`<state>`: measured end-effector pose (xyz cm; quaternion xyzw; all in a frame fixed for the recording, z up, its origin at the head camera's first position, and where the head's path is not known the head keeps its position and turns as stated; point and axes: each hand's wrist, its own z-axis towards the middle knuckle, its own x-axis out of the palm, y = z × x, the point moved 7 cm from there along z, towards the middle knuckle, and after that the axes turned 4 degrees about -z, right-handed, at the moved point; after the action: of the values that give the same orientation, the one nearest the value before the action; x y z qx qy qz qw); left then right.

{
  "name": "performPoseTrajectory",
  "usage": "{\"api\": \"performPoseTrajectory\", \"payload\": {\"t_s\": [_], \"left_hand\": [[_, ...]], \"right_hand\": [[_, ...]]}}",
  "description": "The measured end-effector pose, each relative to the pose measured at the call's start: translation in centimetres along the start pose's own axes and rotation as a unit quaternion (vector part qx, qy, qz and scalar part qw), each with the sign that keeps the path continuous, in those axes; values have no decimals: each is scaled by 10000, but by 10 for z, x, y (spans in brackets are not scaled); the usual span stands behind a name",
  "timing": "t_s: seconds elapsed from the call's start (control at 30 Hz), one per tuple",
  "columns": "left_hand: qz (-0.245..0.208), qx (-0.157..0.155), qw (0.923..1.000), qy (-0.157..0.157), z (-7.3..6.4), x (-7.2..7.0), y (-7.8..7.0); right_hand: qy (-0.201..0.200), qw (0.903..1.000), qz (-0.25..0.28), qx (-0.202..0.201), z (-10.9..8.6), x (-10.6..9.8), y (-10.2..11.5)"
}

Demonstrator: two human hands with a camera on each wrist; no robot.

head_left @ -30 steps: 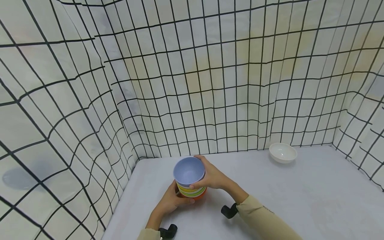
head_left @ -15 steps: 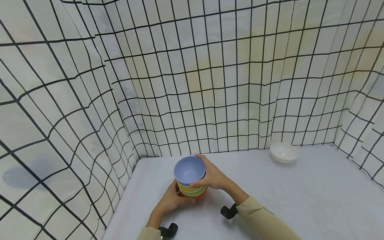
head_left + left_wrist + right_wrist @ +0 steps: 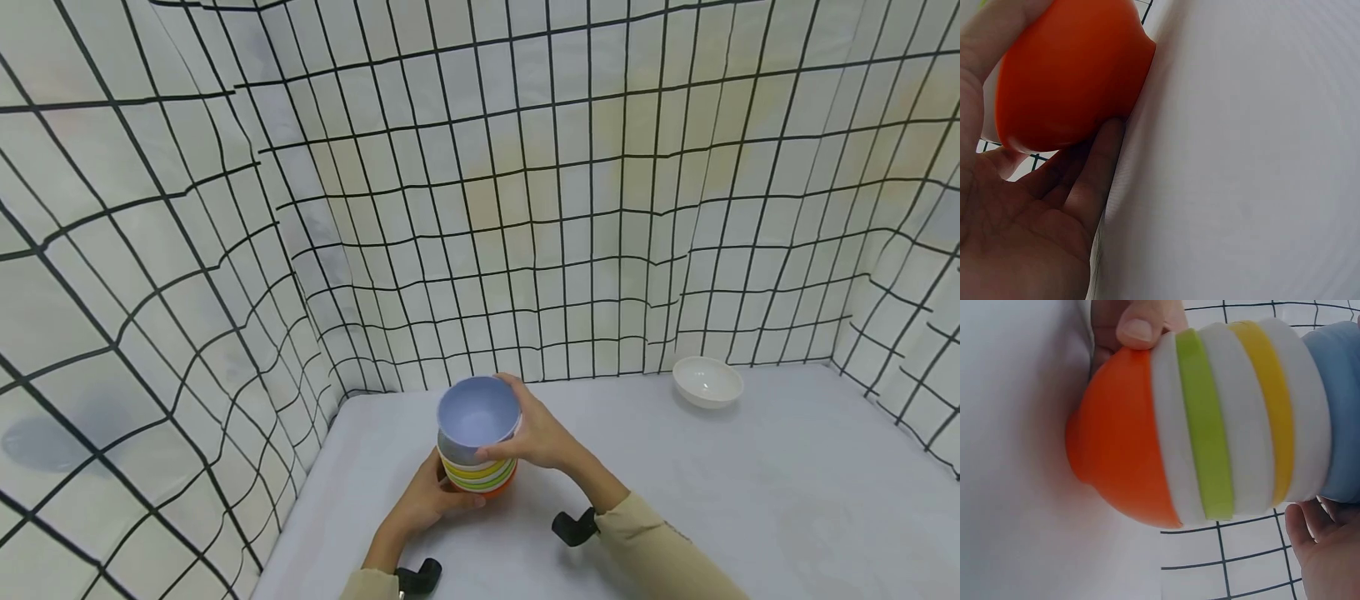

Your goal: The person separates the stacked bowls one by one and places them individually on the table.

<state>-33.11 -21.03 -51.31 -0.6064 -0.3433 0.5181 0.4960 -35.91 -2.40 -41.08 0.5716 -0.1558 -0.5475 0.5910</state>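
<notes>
Bracing is best done by the left hand (image 3: 423,504), clasped round the orange bowl (image 3: 1122,437) at base; green bowl (image 3: 1207,431), yellow bowl (image 3: 1266,394) are stacked just above; blue bowl (image 3: 480,412) on top, gripped by right hand (image 3: 540,433), should be kept aligned; white bowl (image 3: 707,382) is seen well beyond.

Soft, even light filled the head view, leaving faint shadows on the table (image 3: 637,442). The left wrist view looked dimmer, its hand (image 3: 1035,219) shaded; mild sheen marked the orange bowl (image 3: 1072,75).
</notes>
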Motion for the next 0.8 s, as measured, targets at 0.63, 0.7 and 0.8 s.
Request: {"api": "performPoseTrajectory", "payload": {"t_s": [0.63, 0.7, 0.8], "left_hand": [[52, -87, 9997, -217, -2, -2, -2], [-6, -109, 9996, -242, -1, -1, -2], [12, -97, 9996, -258, 0, -1, -1]], "right_hand": [[-635, 9973, 337, 145, -26, -51, -1], [-688, 9969, 330, 165, -28, -56, -4], [-762, 9964, 268, 241, -29, -62, -7]]}}
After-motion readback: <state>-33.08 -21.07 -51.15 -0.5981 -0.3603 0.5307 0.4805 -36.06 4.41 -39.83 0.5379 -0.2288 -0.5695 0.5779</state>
